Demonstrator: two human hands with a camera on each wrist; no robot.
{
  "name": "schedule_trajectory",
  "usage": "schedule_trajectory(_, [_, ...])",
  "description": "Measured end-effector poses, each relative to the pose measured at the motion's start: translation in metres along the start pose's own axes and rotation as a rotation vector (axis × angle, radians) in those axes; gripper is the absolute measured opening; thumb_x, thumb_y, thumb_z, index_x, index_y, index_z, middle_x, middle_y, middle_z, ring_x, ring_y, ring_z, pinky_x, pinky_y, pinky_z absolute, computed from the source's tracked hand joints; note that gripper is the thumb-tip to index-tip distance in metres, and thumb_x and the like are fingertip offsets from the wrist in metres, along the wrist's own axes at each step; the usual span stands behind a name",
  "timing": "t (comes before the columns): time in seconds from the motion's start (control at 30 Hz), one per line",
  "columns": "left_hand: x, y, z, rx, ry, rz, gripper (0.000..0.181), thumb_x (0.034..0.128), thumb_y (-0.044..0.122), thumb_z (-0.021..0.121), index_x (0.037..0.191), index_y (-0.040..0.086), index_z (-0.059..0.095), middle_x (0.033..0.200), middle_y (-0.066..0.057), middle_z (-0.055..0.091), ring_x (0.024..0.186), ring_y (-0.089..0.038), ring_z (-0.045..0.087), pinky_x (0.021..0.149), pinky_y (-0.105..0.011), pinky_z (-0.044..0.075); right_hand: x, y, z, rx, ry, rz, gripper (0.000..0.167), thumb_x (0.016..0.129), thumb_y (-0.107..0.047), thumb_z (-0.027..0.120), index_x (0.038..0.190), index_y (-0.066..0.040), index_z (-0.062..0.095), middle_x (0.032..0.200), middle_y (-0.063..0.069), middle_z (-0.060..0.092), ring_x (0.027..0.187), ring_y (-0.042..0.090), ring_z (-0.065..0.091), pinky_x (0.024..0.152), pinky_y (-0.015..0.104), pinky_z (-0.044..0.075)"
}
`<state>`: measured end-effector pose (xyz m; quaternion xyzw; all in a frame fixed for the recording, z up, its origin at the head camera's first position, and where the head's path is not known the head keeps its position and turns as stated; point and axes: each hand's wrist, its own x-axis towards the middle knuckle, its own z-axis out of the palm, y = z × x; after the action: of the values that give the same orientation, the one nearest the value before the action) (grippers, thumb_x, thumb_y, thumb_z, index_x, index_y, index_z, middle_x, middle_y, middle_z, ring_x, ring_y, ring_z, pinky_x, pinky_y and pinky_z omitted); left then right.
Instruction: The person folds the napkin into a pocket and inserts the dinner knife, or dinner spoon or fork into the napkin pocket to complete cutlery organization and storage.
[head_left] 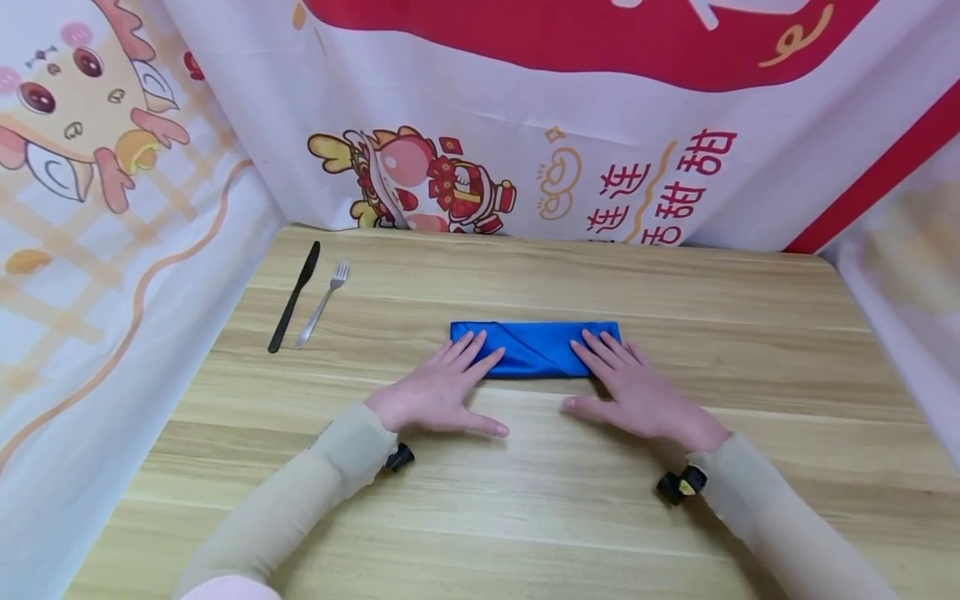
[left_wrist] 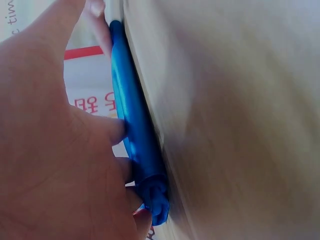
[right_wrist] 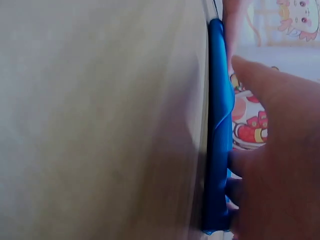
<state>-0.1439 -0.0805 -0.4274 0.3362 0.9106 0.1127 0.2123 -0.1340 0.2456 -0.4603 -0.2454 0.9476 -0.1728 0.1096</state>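
A blue satiny cloth [head_left: 536, 348], folded into a flat oblong strip, lies crosswise on the wooden table. Spread fingers of my left hand [head_left: 438, 387] rest on its left end, with the thumb out over the wood. On the right end lie the straight fingers of my right hand [head_left: 637, 392], its thumb pointing inward. The left wrist view shows the rolled layers at the end of the blue cloth [left_wrist: 142, 135] under my fingertips. From the right wrist, the blue cloth [right_wrist: 218, 120] appears edge-on, with a diagonal fold across it.
At the table's back left lie a black knife [head_left: 295, 296] and a silver fork [head_left: 324, 302], side by side. The wooden table [head_left: 525, 517] meets printed cloth hangings [head_left: 465, 83] at the back and sides. A small black camera sits at each wrist.
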Motion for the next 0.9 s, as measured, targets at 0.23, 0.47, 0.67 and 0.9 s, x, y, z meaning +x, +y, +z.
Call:
schedule_trajectory(0.23, [-0.007, 0.020, 0.009, 0.057, 0.001, 0.068, 0.116, 0.0808, 0.087, 0.052, 0.164, 0.014, 0.017, 0.169, -0.014, 0.005, 0.154, -0.034, 0.002, 0.121, -0.051, -0.001, 0.024, 0.012, -0.009, 0.014, 0.055, 0.026, 0.096, 0.093, -0.075, 0.049, 0.161, -0.011, 0.029, 0.167, 0.010, 0.021, 0.153, 0.036, 0.004, 0.118, 0.061, -0.003])
schedule_trajectory(0.47, [-0.009, 0.047, 0.024, 0.121, -0.019, 0.172, 0.118, 0.0800, 0.087, 0.053, 0.164, 0.014, 0.014, 0.168, -0.015, 0.004, 0.154, -0.033, 0.002, 0.121, -0.050, -0.003, 0.054, 0.015, -0.017, 0.015, 0.079, 0.019, 0.090, 0.094, -0.070, 0.054, 0.157, -0.009, 0.038, 0.165, 0.013, 0.025, 0.153, 0.037, 0.003, 0.118, 0.063, -0.001])
schedule_trajectory(0.67, [-0.004, 0.066, 0.035, 0.127, -0.042, 0.253, 0.123, 0.0790, 0.087, 0.055, 0.164, 0.013, 0.006, 0.168, -0.016, -0.002, 0.154, -0.030, -0.003, 0.121, -0.047, -0.002, 0.071, 0.007, -0.024, -0.015, 0.015, 0.003, 0.089, 0.094, -0.063, 0.061, 0.158, -0.008, 0.035, 0.166, 0.014, 0.022, 0.153, 0.038, 0.003, 0.118, 0.060, -0.004])
schedule_trajectory(0.9, [0.001, 0.077, 0.035, 0.137, -0.051, 0.253, 0.126, 0.0782, 0.089, 0.053, 0.164, 0.012, 0.000, 0.168, -0.014, -0.005, 0.154, -0.028, -0.005, 0.121, -0.044, -0.001, 0.079, 0.005, -0.024, 0.046, 0.003, -0.024, 0.091, 0.093, -0.060, 0.065, 0.159, -0.008, 0.032, 0.166, 0.015, 0.020, 0.153, 0.037, 0.002, 0.120, 0.057, -0.001])
